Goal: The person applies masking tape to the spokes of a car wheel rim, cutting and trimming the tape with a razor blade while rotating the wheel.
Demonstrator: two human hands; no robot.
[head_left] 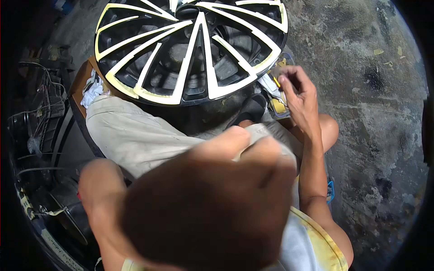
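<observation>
A large black wheel rim (209,58) lies face up before me, its spokes edged with strips of pale yellow masking tape (153,95). My right hand (300,88) is beside the rim's lower right edge, thumb and fingers closed on a slim yellow tool (276,82) whose exact kind is unclear. My left hand (217,194) is raised very close to the camera, large, dark and blurred. Its fingers point toward the rim, and whether it holds anything is hidden.
Under my right hand stands a small tray (282,113) with tape pieces and a roll. A cardboard box (82,86) with white crumpled paper (92,90) is at left, near cables and dark parts (43,99). Tape scraps (379,52) lie on the stained concrete floor (361,126).
</observation>
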